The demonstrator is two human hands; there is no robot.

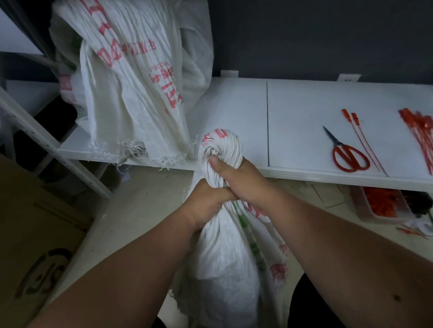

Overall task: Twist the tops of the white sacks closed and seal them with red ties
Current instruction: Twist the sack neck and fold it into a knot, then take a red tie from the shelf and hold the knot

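A white woven sack with red and green print stands on the floor between my knees. Its top is twisted into a tight knob. My right hand grips the twisted neck just under the knob, thumb pressed up against it. My left hand grips the neck directly below the right hand. Two loose red ties lie on the white shelf to the right, and a bundle of several red ties lies at the far right edge.
Red-handled scissors lie on the shelf beside the ties. A second white sack lies on the shelf's left end, its frayed edge hanging over. A cardboard box stands at left. A tray of red pieces sits under the shelf.
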